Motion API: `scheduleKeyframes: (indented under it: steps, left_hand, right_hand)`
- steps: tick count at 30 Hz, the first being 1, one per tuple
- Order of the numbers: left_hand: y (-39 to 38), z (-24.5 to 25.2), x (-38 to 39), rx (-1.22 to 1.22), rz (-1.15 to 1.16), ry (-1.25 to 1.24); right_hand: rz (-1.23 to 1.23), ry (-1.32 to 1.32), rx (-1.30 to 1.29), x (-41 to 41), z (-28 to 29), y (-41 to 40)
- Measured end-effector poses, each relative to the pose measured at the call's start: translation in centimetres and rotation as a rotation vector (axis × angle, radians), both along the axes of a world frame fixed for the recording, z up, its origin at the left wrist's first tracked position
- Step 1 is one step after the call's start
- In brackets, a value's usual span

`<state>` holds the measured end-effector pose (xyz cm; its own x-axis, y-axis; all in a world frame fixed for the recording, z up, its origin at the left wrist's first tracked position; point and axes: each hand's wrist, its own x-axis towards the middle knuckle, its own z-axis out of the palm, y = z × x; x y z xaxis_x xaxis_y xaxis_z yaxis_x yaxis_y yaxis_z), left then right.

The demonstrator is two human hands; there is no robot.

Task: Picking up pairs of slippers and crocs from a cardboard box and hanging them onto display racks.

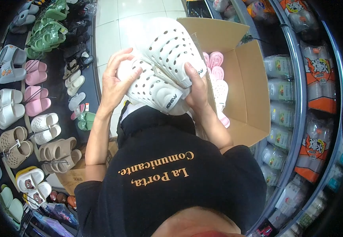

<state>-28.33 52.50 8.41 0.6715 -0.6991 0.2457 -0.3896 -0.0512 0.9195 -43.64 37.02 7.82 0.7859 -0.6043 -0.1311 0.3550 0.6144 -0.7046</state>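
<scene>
A pair of white perforated plastic clogs (173,49) is held up in front of my torso, one clog lying against the other. My left hand (115,74) grips the rounded toe of the lower clog, with the thumb on its top. My right hand (197,89) holds both clogs near their heel ends, where the dark-lettered straps are; its thumb rests on the upper clog and its other fingers are hidden. Just beyond my right hand is an open cardboard box (248,97). Inside it lie pink slippers (216,59) and another white perforated clog (220,90).
To the left, a dark rack carries hanging footwear, including green sandals (48,35), pink slides (36,72) and brown clogs (16,142). Shelves on the right hold packaged plastic cups (321,77). White floor tiles (106,32) run between them. A cardboard carton (70,179) stands by my left elbow.
</scene>
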Motion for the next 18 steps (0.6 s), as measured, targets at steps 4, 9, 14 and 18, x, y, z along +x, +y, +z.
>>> scheduleKeyframes:
  steps: [4,9,14,18]
  left_hand:
    - [0.4,-0.7,-0.2,-0.05,0.046,0.095]
    - [0.7,-0.1,-0.9,-0.112,0.004,0.184]
    - [1.1,1.7,-2.0,-0.135,0.063,-0.199]
    - [1.7,2.7,-1.8,-0.078,0.084,-0.302]
  right_hand:
    - [0.007,0.026,-0.034,0.4,-0.5,-0.1]
    - [-0.026,0.071,0.019,0.6,-0.4,-0.2]
    - [-0.01,0.048,-0.021,0.9,0.0,-0.1]
    - [0.028,0.024,-0.082,1.8,-0.1,0.2]
